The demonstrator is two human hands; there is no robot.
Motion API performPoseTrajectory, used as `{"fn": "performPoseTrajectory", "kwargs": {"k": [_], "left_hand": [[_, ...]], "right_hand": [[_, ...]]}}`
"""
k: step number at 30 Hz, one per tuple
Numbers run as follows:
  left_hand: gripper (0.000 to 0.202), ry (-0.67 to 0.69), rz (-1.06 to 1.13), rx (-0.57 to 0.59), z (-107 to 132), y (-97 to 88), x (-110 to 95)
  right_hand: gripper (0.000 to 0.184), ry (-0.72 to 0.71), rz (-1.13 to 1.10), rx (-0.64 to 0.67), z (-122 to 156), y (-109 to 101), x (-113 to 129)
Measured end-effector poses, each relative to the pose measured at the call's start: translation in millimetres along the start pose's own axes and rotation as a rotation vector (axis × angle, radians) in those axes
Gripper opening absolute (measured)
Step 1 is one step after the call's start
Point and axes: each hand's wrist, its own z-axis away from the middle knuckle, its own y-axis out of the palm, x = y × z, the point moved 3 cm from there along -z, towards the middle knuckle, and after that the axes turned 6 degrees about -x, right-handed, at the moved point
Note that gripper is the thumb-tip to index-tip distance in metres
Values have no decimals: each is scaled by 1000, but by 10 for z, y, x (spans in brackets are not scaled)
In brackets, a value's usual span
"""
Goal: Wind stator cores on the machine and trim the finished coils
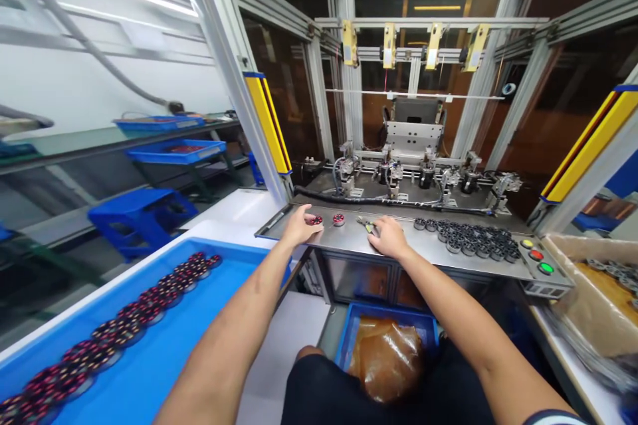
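Note:
At the left part of the metal ledge, my left hand [300, 226] is closed around a motor stator [314, 220] wound with red wire. A second red-wound stator [339, 219] lies on the ledge just to its right, touched by neither hand. My right hand [389, 237] rests on the ledge with its fingers closed on small wire cutters [367, 224] with green handles, their jaws pointing left. Further right, many bare black stator cores [476, 239] are grouped in rows on the same ledge.
A blue tray [199, 319] at left holds a long line of red-wound stators [119, 325]. Behind the ledge stands a winding machine [413, 139]. Control buttons [536, 255] and a lined carton [578, 305] are at right. Below sits a blue bin [349, 329] with brown plastic.

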Motion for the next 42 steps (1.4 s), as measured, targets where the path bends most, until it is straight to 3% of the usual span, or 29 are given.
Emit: {"fn": "performPoseTrajectory", "kwargs": {"k": [4,9,11,13,16,18,20,21,24,26,28,31,35,40,42], "left_hand": [[55,129,-20,-124,264,-198,-252],[59,402,23,-299,1025,-623,-799],[61,582,38,-429,1383,-805,-1028],[68,747,26,-538,1687,-927,-1237],[73,850,2,-606,1969,-969,-1469],[74,869,5,-629,2076,-952,-1557],[77,859,71,-588,2143,-953,-1575],[79,827,150,-501,2155,-964,-1556],[71,619,514,-69,2125,-1025,-1419],[55,488,657,89,2085,-1081,-1329],[47,503,648,169,2055,-1102,-1314],[56,625,589,315,2059,-1013,-1405],[61,651,643,258,2116,-870,-1481],[65,587,730,116,2218,-785,-1395],[69,601,756,54,2244,-785,-1385]], "right_hand": [[30,27,-162,-50,-4,-57,16],[37,54,-504,-216,143,-332,215],[41,46,-683,-236,379,-455,428],[45,12,-862,-177,703,-566,705],[49,3,-1178,-46,1164,-733,1080],[44,116,-1446,-17,1340,-827,1193],[38,258,-1585,-27,1410,-896,1184],[36,308,-1587,-28,1423,-928,1148],[38,361,-1562,53,1447,-1037,1009],[40,349,-1542,132,1478,-1124,939],[41,331,-1510,228,1518,-1196,908],[42,303,-1451,328,1561,-1254,906],[41,278,-1384,350,1573,-1265,904],[42,342,-1280,217,1583,-1316,852],[45,382,-1281,270,1620,-1310,868]]}}
